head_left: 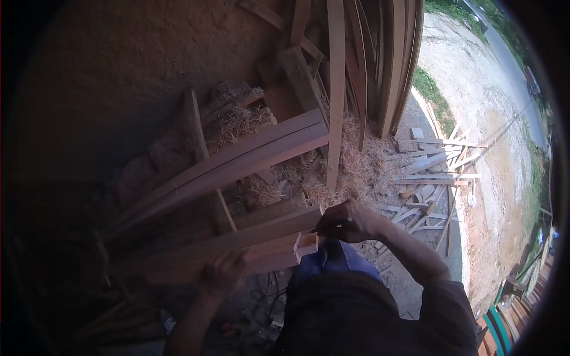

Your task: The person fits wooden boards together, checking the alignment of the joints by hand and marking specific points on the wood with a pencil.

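A long wooden plank with a notched or grooved end lies close in front of me, alongside a second long board just beyond it. My left hand grips the nearer plank, its fingers curled over the top edge. At the right end of these boards, my right hand has its fingers bent and drawn together, touching or very near the board's corner. What its fingertips hold, if anything, is hidden. A short pale wooden piece or cut end shows just below that hand.
Farther off, thick paired beams lie slantwise over a crosspiece. Tall planks lean upright beyond. Curly shavings cover the ground, and offcut strips are heaped at right. Cables lie near my legs.
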`<state>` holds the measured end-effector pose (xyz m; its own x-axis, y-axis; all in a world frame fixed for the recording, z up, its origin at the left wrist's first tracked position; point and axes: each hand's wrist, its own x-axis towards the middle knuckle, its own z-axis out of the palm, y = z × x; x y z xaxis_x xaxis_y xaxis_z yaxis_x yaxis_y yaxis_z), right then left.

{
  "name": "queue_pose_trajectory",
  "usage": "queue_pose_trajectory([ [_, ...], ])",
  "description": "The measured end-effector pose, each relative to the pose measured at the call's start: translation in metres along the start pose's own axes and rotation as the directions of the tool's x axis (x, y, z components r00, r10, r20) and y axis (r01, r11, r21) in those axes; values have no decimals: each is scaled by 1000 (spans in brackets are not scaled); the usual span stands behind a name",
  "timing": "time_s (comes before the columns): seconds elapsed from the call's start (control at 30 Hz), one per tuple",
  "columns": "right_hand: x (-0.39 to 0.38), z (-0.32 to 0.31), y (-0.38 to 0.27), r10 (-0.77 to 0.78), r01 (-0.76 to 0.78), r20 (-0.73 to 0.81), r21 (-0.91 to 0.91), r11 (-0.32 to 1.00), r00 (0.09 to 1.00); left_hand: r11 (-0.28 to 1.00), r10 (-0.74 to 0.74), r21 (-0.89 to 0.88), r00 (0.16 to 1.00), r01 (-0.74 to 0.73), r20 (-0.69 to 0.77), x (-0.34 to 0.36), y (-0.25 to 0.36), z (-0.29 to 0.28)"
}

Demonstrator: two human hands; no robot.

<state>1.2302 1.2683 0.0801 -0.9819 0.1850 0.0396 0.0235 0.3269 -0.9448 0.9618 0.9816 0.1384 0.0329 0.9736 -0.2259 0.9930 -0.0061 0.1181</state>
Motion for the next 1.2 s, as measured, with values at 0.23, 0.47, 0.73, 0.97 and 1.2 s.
queue_pose_trajectory([
  [0.23, 15, 8, 10, 21, -23, 112, 18, 1000, 994, 999, 41, 18, 996, -39, -81, 2, -6, 8],
  [0.47, 23, 11, 8, 30, -26, 167, -27, 999, 985, 1000, 26, -11, 993, -27, -113, 2, -3, 6],
  [0.73, 26, 11, 14, -28, 36, 165, -45, 998, 986, 999, 32, -8, 989, -34, -141, 2, -4, 6],
  [0.97, 24, 16, 11, -31, 49, 153, -116, 992, 988, 999, 41, -12, 988, -43, -151, 8, 2, -2],
  [1.2, 17, -9, -52, 114, -120, -135, -38, 992, 984, 998, 27, -53, 984, -37, -177, 0, -4, 13],
])
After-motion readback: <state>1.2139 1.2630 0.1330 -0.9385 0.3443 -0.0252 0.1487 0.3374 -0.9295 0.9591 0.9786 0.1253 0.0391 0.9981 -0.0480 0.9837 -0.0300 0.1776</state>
